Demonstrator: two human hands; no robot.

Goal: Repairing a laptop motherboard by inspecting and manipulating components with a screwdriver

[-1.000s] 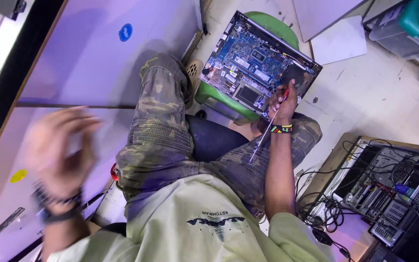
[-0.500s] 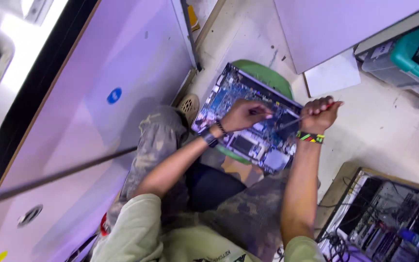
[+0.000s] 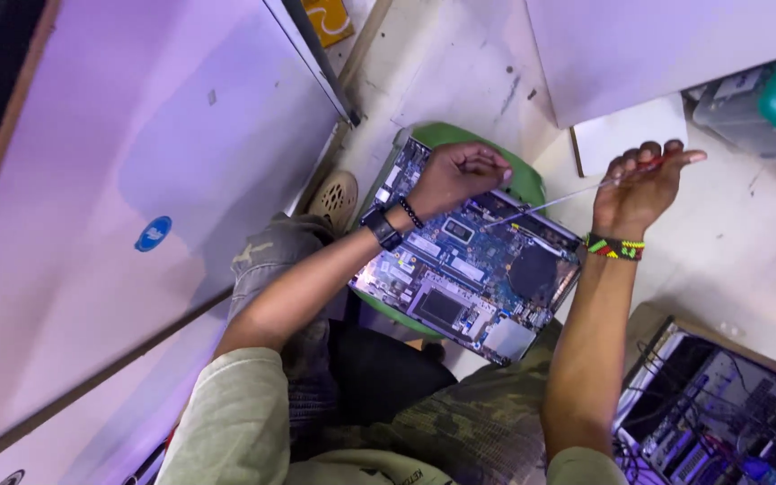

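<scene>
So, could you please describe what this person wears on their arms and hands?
Both arms are bare below short pale olive sleeves. The left hand has a black wristwatch and a thin black beaded bracelet; the right hand has a striped red, green, yellow and black beaded wristband.

Opened laptop with bare blue circuit board (image 3: pixel 469 278) resting on a round green stool (image 3: pixel 460 139). Left hand (image 3: pixel 455 175) pressed on the board's far edge; right hand (image 3: pixel 639 184) gripping a thin, seemingly red-handled screwdriver (image 3: pixel 559 193), tip touching the board.
</scene>
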